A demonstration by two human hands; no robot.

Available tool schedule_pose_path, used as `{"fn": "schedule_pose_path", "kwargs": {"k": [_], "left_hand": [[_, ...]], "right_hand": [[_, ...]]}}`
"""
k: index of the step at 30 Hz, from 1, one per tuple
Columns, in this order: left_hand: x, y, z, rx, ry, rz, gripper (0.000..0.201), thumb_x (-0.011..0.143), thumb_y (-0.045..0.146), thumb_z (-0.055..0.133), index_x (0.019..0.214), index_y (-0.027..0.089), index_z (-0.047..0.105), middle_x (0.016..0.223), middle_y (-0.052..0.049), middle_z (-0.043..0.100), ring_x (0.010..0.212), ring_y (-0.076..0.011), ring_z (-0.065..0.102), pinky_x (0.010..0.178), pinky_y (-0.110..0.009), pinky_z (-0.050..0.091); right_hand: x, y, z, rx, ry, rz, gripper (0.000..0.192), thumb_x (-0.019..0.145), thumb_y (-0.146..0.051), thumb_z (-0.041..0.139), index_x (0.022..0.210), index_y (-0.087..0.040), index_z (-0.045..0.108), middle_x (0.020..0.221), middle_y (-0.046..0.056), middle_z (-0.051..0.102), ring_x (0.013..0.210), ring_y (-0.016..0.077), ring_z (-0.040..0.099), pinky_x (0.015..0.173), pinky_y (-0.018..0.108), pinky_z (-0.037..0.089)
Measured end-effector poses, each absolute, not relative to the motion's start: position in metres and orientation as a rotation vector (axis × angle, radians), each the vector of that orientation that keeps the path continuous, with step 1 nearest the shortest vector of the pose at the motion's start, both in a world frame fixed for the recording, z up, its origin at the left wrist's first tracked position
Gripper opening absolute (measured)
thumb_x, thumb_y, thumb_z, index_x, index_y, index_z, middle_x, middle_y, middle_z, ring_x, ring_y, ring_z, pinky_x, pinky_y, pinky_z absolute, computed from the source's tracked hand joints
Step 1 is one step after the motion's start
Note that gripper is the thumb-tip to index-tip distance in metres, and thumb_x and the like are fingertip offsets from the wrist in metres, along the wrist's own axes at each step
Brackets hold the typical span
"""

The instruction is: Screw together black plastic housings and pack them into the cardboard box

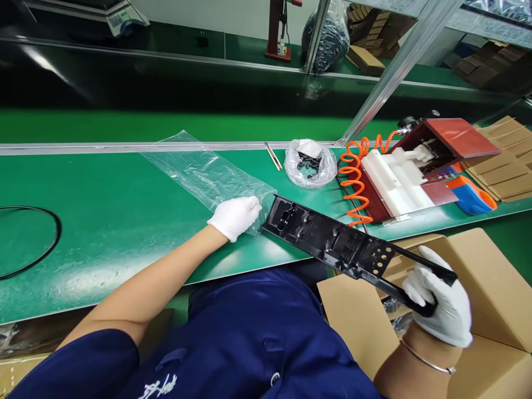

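Note:
My right hand [439,302], in a white glove, grips the near end of a long black plastic panel [332,241] with cut-outs and ribs. The panel's far end reaches over the green table to the mouth of a long clear plastic bag [203,172] lying flat on the table. My left hand [235,216], also gloved, pinches the open end of that bag right beside the panel's tip.
An open cardboard box [482,260] stands under my right hand. On the table sit a small bag of black parts [310,162], an orange coiled air hose [354,177], a red-and-white fixture [411,169], a blue-orange tool [474,198], flat cardboard pieces [505,160] and a black cable loop [29,238] at left.

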State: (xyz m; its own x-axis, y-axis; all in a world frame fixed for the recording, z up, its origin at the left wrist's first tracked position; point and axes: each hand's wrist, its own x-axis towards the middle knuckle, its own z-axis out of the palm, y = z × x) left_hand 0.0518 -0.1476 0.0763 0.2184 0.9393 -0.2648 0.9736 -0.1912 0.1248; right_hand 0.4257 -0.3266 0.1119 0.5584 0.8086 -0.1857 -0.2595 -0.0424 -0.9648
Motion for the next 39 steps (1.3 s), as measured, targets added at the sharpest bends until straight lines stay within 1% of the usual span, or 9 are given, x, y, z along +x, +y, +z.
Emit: {"fn": "schedule_pose_path", "kwargs": {"k": [6,11,15,19,23,29,34,37,39], "left_hand": [[0.06,-0.161,0.082,2.308,1.838,-0.012,0.036,0.106,0.035,0.039,0.1,0.02,0.071,0.105,-0.009,0.079,0.1,-0.0283,0.076,0.072,-0.034,0.046],[0.062,-0.175,0.083,2.478,1.674,-0.079,0.036,0.105,0.034,0.041,0.09,0.021,0.071,0.097,-0.007,0.08,0.093,-0.0255,0.075,0.069,-0.032,0.042],[0.058,-0.172,0.088,2.405,1.713,-0.044,0.034,0.104,0.035,0.043,0.083,0.022,0.068,0.092,-0.005,0.079,0.087,-0.0236,0.073,0.065,-0.031,0.038],[0.058,-0.165,0.091,2.319,1.812,0.082,0.031,0.102,0.034,0.043,0.084,0.022,0.066,0.089,-0.005,0.077,0.082,-0.0225,0.071,0.065,-0.031,0.038],[0.056,-0.169,0.086,2.348,1.799,0.084,0.031,0.099,0.031,0.041,0.081,0.022,0.064,0.086,-0.006,0.076,0.08,-0.0234,0.069,0.067,-0.032,0.037],[0.052,-0.168,0.084,2.313,1.794,0.211,0.033,0.097,0.037,0.041,0.079,0.023,0.065,0.079,-0.005,0.072,0.072,-0.0208,0.064,0.063,-0.03,0.038],[0.055,-0.176,0.082,2.486,1.732,0.06,0.038,0.099,0.035,0.038,0.075,0.022,0.065,0.08,-0.008,0.074,0.077,-0.0231,0.069,0.066,-0.032,0.039],[0.055,-0.178,0.082,2.469,1.662,-0.029,0.036,0.1,0.033,0.041,0.078,0.022,0.067,0.08,-0.006,0.074,0.079,-0.0218,0.07,0.067,-0.03,0.041],[0.056,-0.174,0.084,2.421,1.656,0.001,0.035,0.102,0.033,0.041,0.082,0.022,0.068,0.085,-0.006,0.076,0.082,-0.0211,0.071,0.07,-0.03,0.043]], "right_hand": [[0.421,-0.318,0.102,-1.361,-0.551,0.99,0.053,0.066,-0.026,0.088,0.117,-0.019,0.075,0.05,-0.011,0.032,0.038,0.0028,0.025,0.036,0.017,0.021],[0.42,-0.311,0.094,-1.348,-0.552,1.039,0.052,0.072,-0.025,0.083,0.122,-0.019,0.069,0.055,-0.012,0.028,0.042,0.0012,0.021,0.038,0.015,0.022],[0.417,-0.309,0.087,-1.351,-0.548,1.085,0.051,0.073,-0.027,0.083,0.121,-0.021,0.067,0.057,-0.013,0.027,0.043,0.0009,0.019,0.038,0.013,0.021],[0.413,-0.308,0.082,-1.315,-0.578,1.12,0.053,0.073,-0.029,0.083,0.123,-0.022,0.066,0.058,-0.012,0.026,0.043,0.0006,0.018,0.038,0.013,0.02],[0.409,-0.308,0.082,-1.305,-0.55,1.119,0.054,0.071,-0.029,0.084,0.121,-0.021,0.066,0.057,-0.013,0.028,0.043,0.0005,0.018,0.038,0.014,0.021],[0.404,-0.304,0.082,-1.288,-0.534,1.13,0.056,0.067,-0.029,0.087,0.119,-0.02,0.067,0.056,-0.013,0.031,0.043,0.0009,0.02,0.037,0.014,0.022],[0.402,-0.303,0.081,-1.295,-0.527,1.147,0.057,0.07,-0.029,0.086,0.122,-0.021,0.066,0.055,-0.014,0.03,0.042,0.0007,0.021,0.038,0.013,0.024],[0.404,-0.305,0.077,-1.288,-0.48,1.094,0.057,0.069,-0.029,0.088,0.121,-0.021,0.067,0.057,-0.013,0.03,0.042,-0.0001,0.02,0.037,0.012,0.023],[0.404,-0.304,0.075,-1.278,-0.473,1.097,0.059,0.067,-0.03,0.09,0.121,-0.02,0.067,0.058,-0.013,0.03,0.041,-0.0006,0.02,0.036,0.012,0.022]]}}
